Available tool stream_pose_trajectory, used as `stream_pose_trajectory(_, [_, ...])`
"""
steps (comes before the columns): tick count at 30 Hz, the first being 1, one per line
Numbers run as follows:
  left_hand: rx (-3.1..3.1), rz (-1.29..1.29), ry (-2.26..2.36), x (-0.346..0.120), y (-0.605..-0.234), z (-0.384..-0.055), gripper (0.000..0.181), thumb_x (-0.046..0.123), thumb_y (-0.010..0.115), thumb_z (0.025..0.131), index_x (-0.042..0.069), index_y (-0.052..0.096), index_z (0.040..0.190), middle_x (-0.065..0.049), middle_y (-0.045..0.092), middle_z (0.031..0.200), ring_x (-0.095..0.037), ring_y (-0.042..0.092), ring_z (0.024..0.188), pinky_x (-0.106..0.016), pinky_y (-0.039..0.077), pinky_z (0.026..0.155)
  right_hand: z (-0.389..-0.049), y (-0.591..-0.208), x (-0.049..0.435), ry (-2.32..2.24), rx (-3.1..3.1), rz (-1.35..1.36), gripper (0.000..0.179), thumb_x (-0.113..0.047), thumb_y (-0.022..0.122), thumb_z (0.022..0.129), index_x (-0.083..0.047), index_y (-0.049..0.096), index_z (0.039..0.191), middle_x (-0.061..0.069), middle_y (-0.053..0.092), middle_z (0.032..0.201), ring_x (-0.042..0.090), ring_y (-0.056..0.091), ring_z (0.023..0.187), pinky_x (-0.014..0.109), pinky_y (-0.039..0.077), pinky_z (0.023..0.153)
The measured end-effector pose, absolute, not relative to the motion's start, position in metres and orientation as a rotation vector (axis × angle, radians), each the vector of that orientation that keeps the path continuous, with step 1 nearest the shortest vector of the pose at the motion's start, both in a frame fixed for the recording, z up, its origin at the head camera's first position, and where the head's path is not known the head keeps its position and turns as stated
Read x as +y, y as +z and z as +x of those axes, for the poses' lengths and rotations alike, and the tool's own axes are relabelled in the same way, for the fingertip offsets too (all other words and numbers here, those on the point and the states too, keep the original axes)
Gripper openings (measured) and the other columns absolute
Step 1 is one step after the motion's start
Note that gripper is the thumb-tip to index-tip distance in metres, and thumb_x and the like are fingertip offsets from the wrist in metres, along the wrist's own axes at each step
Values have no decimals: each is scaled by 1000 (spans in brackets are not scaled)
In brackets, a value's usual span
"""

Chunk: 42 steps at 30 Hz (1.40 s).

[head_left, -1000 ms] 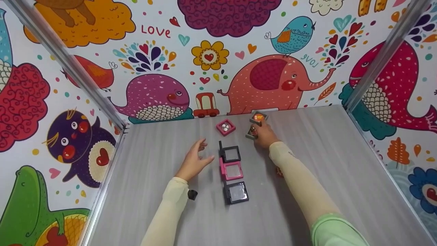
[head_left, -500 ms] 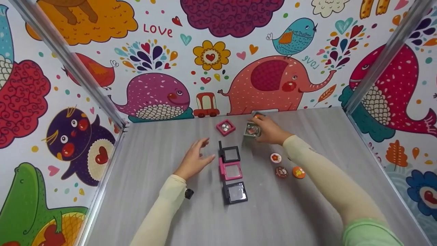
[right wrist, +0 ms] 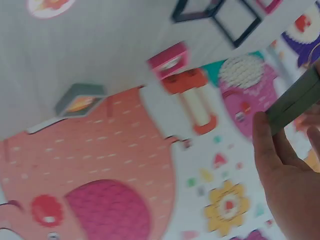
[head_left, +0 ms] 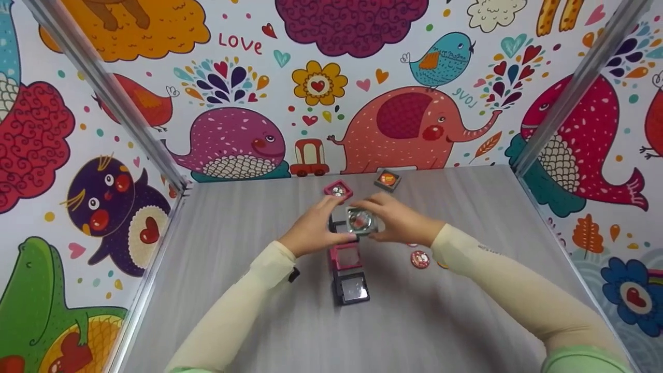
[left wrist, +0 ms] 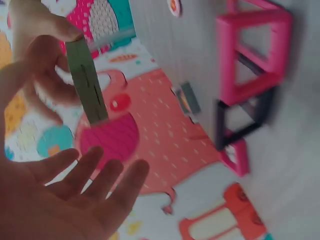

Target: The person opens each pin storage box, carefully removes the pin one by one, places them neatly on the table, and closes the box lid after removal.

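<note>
- Judging by how things lie, the boxing of round badges looks roughly half done: a pink box (right wrist: pixel 167 55) and a grey box (right wrist: pixel 89 90) sit near the back edge of the table (head_left: pixel 424 331), each with a round piece inside.
- A green box (left wrist: pixel 86 80), also with a round piece in it, is held above the table between the hands; whether it is properly closed cannot be told.
- What seems left: a far black frame (left wrist: pixel 220 122), a pink frame (left wrist: pixel 228 60) and a near black frame (head_left: pixel 339 292), running in a row toward the front edge, plus loose badges to their right, a red badge (head_left: pixel 419 259) the plainest.
- The right hand (head_left: pixel 401 217) has its grip pinched on the green box; the left hand (head_left: pixel 313 228) is released, fingers loosely extended.
- The head view shows the round piece facing up, but makes left-hand contact hard to judge.
- The left wrist view shows the green box edge-on, with a gap between it and the left fingertips.
- The near black frame is plain only in the head view.
</note>
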<state>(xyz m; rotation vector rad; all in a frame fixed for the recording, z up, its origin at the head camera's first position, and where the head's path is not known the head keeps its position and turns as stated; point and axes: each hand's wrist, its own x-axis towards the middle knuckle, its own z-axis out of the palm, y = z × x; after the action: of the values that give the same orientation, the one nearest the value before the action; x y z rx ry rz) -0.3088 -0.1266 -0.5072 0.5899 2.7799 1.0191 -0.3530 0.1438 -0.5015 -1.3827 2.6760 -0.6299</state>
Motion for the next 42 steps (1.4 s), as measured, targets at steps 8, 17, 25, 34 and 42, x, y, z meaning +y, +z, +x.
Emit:
stream_pose_trajectory(8, [2795, 784, 905, -114, -499, -308, 70, 53, 91, 87, 20, 67, 145, 2, 59, 128, -15, 55, 120, -34, 57, 102, -330, -507, 135, -806, 2623, -1458, 81, -19, 97, 85, -17, 56, 156, 7, 61, 146, 25, 58, 134, 43, 53, 110])
stream_pose_trajectory(17, [2738, 877, 848, -110, -499, -299, 71, 47, 93, 86, 14, 67, 143, 1, 56, 120, -14, 56, 112, -26, 57, 97, -312, -520, 144, -1186, 2537, -1359, 78, -20, 96, 85, -17, 58, 153, 8, 63, 145, 22, 61, 130, 39, 58, 102])
stream_pose_trajectory(25, [2746, 951, 929, -99, -501, -292, 64, 46, 88, 86, 9, 70, 136, 0, 53, 116, -14, 56, 106, -26, 58, 91, -287, -551, 147, -2117, 1769, -559, 44, -18, 52, 116, -2, 45, 156, 17, 55, 150, 34, 61, 132, 56, 54, 106])
stream_pose_trajectory(34, [2834, 1046, 889, -79, -507, -284, 68, 50, 84, 89, 10, 62, 140, 0, 56, 124, -13, 54, 107, -27, 56, 91, -259, -570, 126, -2457, 727, -287, 39, -27, 29, 121, -22, 60, 144, 13, 61, 141, 27, 66, 120, 46, 59, 99])
stream_pose_trajectory(42, [2901, 1071, 863, -69, -506, -281, 77, 65, 83, 88, 11, 63, 138, -2, 60, 124, -15, 54, 109, -31, 56, 93, -246, -575, 123, -2553, 448, -189, 36, -24, 40, 120, -9, 62, 144, 19, 61, 140, 32, 65, 121, 46, 56, 103])
